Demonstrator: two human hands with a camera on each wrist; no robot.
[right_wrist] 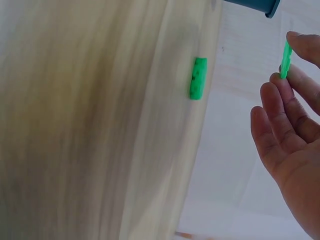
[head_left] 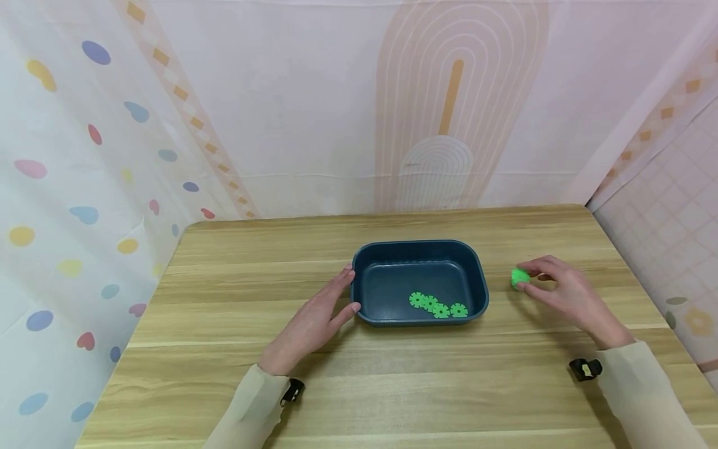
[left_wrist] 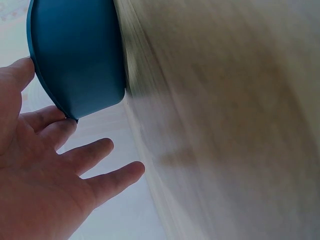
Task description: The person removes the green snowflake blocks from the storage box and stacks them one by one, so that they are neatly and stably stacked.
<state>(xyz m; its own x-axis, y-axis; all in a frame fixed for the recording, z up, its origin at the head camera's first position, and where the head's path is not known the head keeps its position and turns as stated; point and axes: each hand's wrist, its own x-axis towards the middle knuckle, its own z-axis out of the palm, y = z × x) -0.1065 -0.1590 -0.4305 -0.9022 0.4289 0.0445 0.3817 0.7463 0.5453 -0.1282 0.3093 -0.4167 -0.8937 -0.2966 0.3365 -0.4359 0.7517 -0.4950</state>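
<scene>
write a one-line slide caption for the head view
Left hand touches the tray while the right hand pinches a green disc; four more discs lie inside.

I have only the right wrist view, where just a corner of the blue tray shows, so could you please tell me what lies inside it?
Observer: Four green discs show in the tray.
Operator: Thank you; whereabouts in it do they lie, please?
Observer: Along its near side, toward the right end as the person sees it.
Operator: And would you kindly say what the left grip is doing?
Observer: It touches the tray's left end with thumb and fingers.
</scene>
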